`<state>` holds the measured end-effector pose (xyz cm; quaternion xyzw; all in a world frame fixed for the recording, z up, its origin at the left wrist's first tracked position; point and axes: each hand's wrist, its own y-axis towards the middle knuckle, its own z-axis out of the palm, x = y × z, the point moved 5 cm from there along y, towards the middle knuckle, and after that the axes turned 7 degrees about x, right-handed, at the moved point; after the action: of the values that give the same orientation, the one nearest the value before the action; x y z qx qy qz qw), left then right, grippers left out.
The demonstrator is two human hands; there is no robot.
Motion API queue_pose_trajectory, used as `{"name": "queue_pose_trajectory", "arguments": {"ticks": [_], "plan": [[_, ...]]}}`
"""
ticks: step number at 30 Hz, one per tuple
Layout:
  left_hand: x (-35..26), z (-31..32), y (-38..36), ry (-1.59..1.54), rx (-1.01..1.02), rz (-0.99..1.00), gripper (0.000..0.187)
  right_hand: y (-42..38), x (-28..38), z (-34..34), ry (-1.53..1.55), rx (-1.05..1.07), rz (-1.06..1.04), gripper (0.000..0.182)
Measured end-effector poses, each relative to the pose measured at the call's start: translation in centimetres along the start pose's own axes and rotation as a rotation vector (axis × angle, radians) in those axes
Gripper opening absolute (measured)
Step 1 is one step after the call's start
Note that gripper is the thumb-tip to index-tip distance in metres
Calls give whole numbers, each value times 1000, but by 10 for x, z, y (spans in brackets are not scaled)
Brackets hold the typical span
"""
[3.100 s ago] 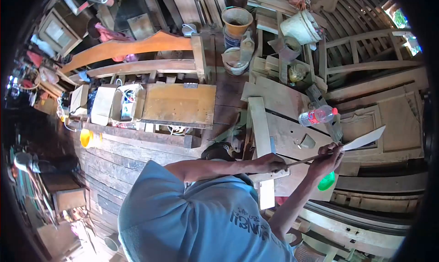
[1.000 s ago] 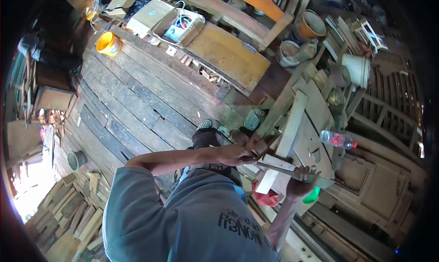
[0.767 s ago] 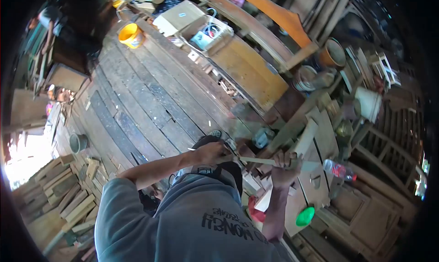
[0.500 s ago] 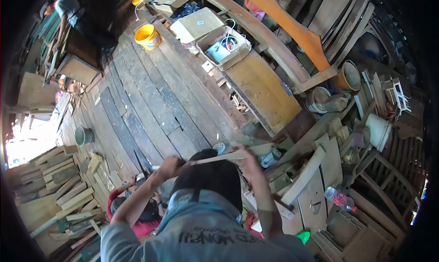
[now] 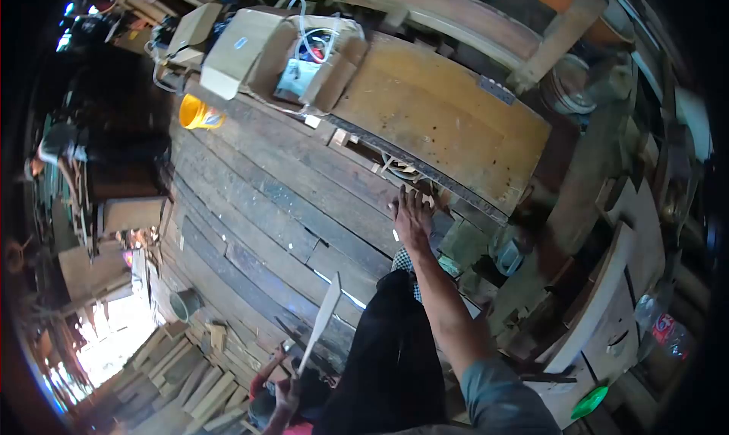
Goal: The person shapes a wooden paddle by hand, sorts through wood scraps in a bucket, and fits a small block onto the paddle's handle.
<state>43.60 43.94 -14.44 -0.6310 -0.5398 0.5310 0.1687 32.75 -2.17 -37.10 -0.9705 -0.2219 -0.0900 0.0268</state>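
Note:
My left hand (image 5: 285,398), low in the view, grips the lower end of a flat, pale wooden strip (image 5: 326,310) that points up and slightly right. My right hand (image 5: 414,218) reaches forward above the floor with its fingers spread and nothing in them. It is near the front edge of a yellowish wooden board (image 5: 448,123). Below the right hand a checkered shoe (image 5: 402,262) shows beside my dark-clothed leg.
Another person in red (image 5: 262,401) is low, close to my left hand; a second person (image 5: 64,146) bends at the far left. A yellow bucket (image 5: 199,113), an open carton (image 5: 258,70), stacked wood offcuts (image 5: 190,389) and a plastic bottle (image 5: 664,327) surround the plank floor (image 5: 281,177).
The strip was held across by both hands; my right hand has let go and reached forward. My left hand has lowered with the strip, now more upright. The view has shifted toward the board.

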Motion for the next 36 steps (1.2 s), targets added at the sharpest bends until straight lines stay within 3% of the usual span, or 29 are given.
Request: {"name": "queue_pose_trajectory", "arguments": {"ticks": [2,3,6,8,9,12,14,17,21,23,25,28,32,35,36], "plan": [[36,9,37,200,65,62,49,-5,-1,10,-9,323,27,54],[35,20,51,175,72,107,48,-10,-3,12,-25,349,34,54],[29,35,93,91,109,89,45,-1,0,8,-24,309,12,51],[21,42,118,209,139,219,42,-1,2,8,-21,309,0,51],[50,35,133,151,125,160,39,0,3,4,-14,299,-12,50],[23,21,178,225,213,173,33,3,7,2,-62,329,1,49],[38,11,205,632,264,357,24,1,6,9,21,317,24,49],[41,4,239,559,241,429,17,4,13,3,-57,401,75,49],[67,2,325,433,372,366,9,4,15,8,-137,396,52,51],[73,14,376,474,442,342,13,2,14,9,-104,353,37,49],[65,32,419,344,545,450,20,2,14,15,-65,265,-44,49],[85,58,487,356,607,453,20,1,14,14,-95,321,-22,49],[79,86,556,270,640,491,14,-3,26,13,-72,414,162,53],[82,104,603,382,620,611,12,-4,20,13,-100,310,94,56],[78,108,613,327,608,636,20,-7,16,12,-178,322,82,56]]}}
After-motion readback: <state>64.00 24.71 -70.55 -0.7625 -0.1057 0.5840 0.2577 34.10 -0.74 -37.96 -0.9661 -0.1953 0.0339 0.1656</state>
